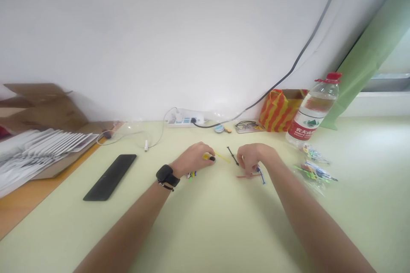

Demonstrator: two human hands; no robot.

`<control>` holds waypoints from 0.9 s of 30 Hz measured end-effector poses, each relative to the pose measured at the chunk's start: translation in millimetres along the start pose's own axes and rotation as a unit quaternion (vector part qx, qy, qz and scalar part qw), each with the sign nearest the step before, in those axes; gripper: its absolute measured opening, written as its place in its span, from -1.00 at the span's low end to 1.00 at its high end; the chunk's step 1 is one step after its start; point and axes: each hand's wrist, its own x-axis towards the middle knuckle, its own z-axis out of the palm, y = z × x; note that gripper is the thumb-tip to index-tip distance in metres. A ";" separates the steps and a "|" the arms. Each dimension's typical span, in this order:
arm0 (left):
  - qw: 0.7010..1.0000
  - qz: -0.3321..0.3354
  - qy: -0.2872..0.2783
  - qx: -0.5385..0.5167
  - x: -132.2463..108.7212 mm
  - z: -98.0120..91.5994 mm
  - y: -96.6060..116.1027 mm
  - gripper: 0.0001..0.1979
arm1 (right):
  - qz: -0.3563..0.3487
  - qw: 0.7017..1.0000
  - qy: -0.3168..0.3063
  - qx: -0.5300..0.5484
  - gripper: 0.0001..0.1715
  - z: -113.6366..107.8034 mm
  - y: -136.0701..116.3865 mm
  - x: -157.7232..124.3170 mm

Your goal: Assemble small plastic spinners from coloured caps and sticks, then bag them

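Observation:
My left hand [194, 158], with a black watch on its wrist, is closed in a pinch around a small yellow-and-black round piece [212, 159]. A thin yellow rod [222, 157] lies just beyond those fingertips. Under the left palm's edge sit several small coloured plastic bits [192, 175]. My right hand [251, 158] reaches down with curled fingers at the table top; what they grip, if anything, is hidden. Around it lie a black rod [232, 156], a red rod [243, 176] and a blue rod with wider ends [262, 177].
Bags of coloured plastic rods [315, 170] lie at right, near a large water bottle [310, 113] and a striped paper bag [278, 111]. A power strip [182, 118] stands against the wall. At left are a dark flat slab [110, 178] and a cardboard box [45, 104] with white packets.

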 end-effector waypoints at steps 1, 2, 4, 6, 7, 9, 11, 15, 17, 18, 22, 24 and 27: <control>1.000 -0.004 0.005 -0.001 -0.4 -2.8 -0.4 -0.73 | 0.000 1.000 -0.007 0.002 -0.71 0.2 -1.2 -0.1; 1.000 -0.005 0.012 -0.004 -0.6 -6.1 -0.2 -0.71 | -0.005 1.000 -0.008 0.005 -0.74 -0.1 -2.0 -0.7; 0.999 0.001 0.031 -0.015 -0.3 -13.6 2.2 -0.71 | -0.045 0.999 -0.002 0.027 -0.83 -2.7 -2.3 -3.9; 0.998 0.011 0.043 -0.040 0.6 -20.5 7.7 -0.74 | -0.138 0.987 0.014 0.084 -0.89 -6.8 -2.3 -9.1; 0.997 0.015 0.043 -0.059 1.2 -23.0 11.5 -0.74 | -0.194 0.973 0.026 0.125 -0.89 -8.7 -2.8 -11.7; 0.993 0.015 0.038 -0.108 2.4 -25.1 20.1 -0.74 | -0.285 0.932 0.054 0.217 -0.88 -11.2 -5.5 -14.9; 0.985 0.003 0.035 -0.166 3.8 -23.3 28.2 -0.73 | -0.323 0.895 0.084 0.297 -0.86 -10.7 -11.0 -13.8; 0.958 -0.008 0.074 -0.276 7.2 -14.7 36.2 -0.72 | -0.334 0.833 0.140 0.418 -0.82 -2.8 -26.3 -1.9; 0.946 -0.014 0.117 -0.301 8.7 -12.1 35.4 -0.72 | -0.333 0.807 0.159 0.461 -0.79 1.1 -33.6 3.4; 0.943 -0.018 0.135 -0.305 9.3 -11.5 34.3 -0.71 | -0.331 0.799 0.168 0.472 -0.78 2.6 -36.8 5.1; 0.940 -0.033 0.157 -0.300 10.4 -12.3 28.9 -0.71 | -0.321 0.809 0.199 0.451 -0.80 5.2 -45.1 6.8; 0.942 -0.038 0.156 -0.295 10.6 -13.1 27.0 -0.71 | -0.321 0.810 0.196 0.450 -0.79 6.0 -46.7 6.8; 0.946 -0.040 0.149 -0.284 10.6 -14.2 25.9 -0.72 | -0.318 0.813 0.188 0.449 -0.79 7.8 -47.1 6.7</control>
